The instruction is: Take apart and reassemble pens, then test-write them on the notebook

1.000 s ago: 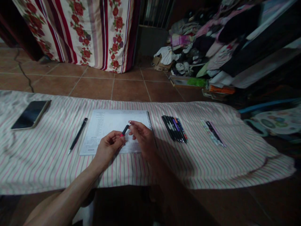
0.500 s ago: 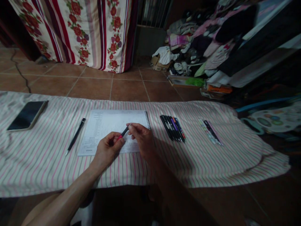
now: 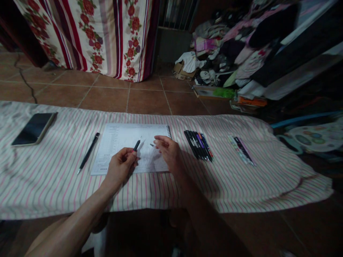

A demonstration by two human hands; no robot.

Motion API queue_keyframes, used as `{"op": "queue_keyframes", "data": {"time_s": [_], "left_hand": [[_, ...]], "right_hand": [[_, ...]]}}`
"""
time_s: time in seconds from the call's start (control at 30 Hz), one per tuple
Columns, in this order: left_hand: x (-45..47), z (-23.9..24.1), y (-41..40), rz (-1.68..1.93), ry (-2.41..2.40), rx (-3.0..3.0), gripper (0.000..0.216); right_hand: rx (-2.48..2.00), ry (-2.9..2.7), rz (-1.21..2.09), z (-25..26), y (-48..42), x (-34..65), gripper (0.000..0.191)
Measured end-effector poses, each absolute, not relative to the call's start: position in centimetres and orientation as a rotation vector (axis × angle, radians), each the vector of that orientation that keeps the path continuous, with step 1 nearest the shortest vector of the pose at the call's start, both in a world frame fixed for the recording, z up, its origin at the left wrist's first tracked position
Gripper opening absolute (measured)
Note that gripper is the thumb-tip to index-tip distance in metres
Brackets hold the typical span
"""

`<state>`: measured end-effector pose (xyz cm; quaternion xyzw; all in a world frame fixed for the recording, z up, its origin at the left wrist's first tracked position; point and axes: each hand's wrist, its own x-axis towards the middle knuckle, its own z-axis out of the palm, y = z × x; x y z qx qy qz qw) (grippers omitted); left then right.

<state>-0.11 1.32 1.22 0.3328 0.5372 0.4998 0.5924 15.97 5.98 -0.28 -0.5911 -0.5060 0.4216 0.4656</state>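
Note:
My left hand [image 3: 122,164] grips a dark pen [image 3: 137,145] with a bit of pink near the fingers. Its thin inner point sticks out bare at the upper end. To the right, my right hand [image 3: 169,150] pinches a small dark pen tip [image 3: 152,145], apart from the pen. Both hands are over a spiral notebook [image 3: 128,132] with faint print on its page. Left of the notebook lies a black pen [image 3: 89,152], its silver point toward me.
Several pens [image 3: 198,145] lie in a row right of the notebook, with a few slim pens or packets [image 3: 242,150] farther right. A phone [image 3: 34,129] rests at the left on the striped cloth [image 3: 61,185]. Clothes [image 3: 227,50] are heaped beyond.
My hands have drawn apart. The small tip has come off the pen and moved right with my right hand, leaving the pen's thin inner point exposed.

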Motion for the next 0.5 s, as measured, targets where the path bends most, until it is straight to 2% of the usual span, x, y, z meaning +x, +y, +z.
{"op": "queue_keyframes", "data": {"time_s": [0.2, 0.5], "left_hand": [[-0.5, 1.5, 1.4, 1.126, 1.247, 0.778, 0.026], [-0.9, 1.1, 1.4, 1.078, 1.205, 0.831, 0.026]], "right_hand": [[-1.621, -1.668, 0.599, -0.5, 6.1, 16.5, 0.016], [-1.709, -2.019, 0.261, -0.8, 5.8, 15.3, 0.015]]}}
